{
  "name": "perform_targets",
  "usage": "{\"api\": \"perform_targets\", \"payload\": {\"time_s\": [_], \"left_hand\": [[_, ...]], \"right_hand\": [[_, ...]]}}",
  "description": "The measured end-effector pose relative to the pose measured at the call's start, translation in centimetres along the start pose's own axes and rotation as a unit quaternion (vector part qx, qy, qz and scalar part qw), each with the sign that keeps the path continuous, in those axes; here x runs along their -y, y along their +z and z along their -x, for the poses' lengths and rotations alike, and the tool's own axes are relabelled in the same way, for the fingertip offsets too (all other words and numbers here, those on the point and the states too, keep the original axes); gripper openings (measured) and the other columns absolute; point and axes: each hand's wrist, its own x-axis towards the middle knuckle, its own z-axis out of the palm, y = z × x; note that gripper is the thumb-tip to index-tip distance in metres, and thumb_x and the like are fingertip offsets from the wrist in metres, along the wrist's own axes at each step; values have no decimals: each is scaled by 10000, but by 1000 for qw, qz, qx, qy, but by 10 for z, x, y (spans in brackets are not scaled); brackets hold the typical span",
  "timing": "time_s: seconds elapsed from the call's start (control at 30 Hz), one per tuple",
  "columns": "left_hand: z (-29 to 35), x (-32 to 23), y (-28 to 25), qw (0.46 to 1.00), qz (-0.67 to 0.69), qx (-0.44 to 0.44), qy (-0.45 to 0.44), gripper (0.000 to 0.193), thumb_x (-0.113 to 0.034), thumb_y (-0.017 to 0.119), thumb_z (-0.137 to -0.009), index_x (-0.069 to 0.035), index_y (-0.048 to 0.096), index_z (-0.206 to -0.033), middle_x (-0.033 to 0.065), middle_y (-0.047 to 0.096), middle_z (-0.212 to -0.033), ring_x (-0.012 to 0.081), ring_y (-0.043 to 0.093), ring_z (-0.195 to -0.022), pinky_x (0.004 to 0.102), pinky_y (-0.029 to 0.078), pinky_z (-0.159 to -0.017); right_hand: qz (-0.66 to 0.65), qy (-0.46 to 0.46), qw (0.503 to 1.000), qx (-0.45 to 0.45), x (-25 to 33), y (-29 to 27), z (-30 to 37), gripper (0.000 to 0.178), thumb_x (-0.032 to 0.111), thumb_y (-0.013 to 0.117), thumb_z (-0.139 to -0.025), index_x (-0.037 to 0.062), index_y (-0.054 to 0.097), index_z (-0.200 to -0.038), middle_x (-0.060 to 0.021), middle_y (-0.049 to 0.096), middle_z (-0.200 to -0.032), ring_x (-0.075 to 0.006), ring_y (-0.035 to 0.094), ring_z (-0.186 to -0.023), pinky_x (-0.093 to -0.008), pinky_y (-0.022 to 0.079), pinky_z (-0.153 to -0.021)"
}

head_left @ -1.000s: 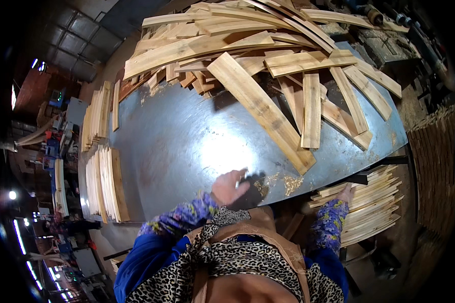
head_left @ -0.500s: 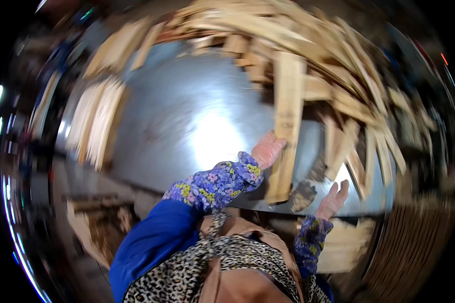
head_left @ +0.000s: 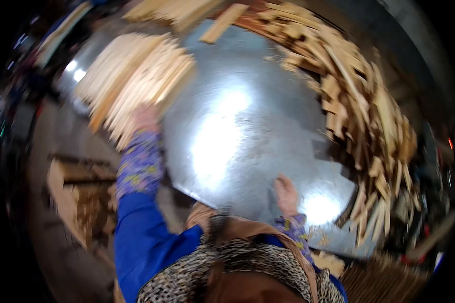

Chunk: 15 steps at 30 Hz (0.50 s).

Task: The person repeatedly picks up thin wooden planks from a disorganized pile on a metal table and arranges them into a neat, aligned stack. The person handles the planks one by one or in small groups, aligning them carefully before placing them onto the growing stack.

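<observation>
At the left of the metal table, my left hand (head_left: 146,118) touches the near end of a neat stack of pale wooden slats (head_left: 149,76). Motion smears its fingers, so whether they grip a slat is unclear. My right hand (head_left: 287,196) is over the near part of the shiny metal table (head_left: 268,146), its fingers stretched out and nothing in them. Flowered cuffs cover both wrists.
Loose wood strips and offcuts (head_left: 354,96) heap along the right side. Another bundle of slats (head_left: 179,11) and a single short board (head_left: 224,23) lie at the far side. Wood blocks (head_left: 86,202) stand below the table's left edge. Sawdust specks the near right corner.
My left hand has gone from the middle, where it held a wooden board, to the stack on the left. The view has turned left. My right hand stays low over the table.
</observation>
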Motion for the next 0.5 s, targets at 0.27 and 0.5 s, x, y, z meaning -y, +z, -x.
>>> {"api": "perform_targets", "payload": {"time_s": [0.27,0.5], "left_hand": [[-48,-30,-31,980,101,17,168,900,-329,817,-908,-39,406,-1655,283,447,-1659,452,435,-1527,581,339,-1273],[-112,-305,-52,772,577,240,117,809,-331,769,-976,7,456,-1642,261,566,-1570,377,581,-1425,456,490,-1179]], "right_hand": [[-184,106,974,-81,-5,7,-140,663,508,637,-1084,70,572,-1577,-172,658,-1533,-331,625,-1401,-401,468,-1184],[154,90,930,-323,-6,-143,-330,785,565,660,-1012,71,508,-1602,-322,639,-1464,-475,590,-1400,-470,472,-1183]]}}
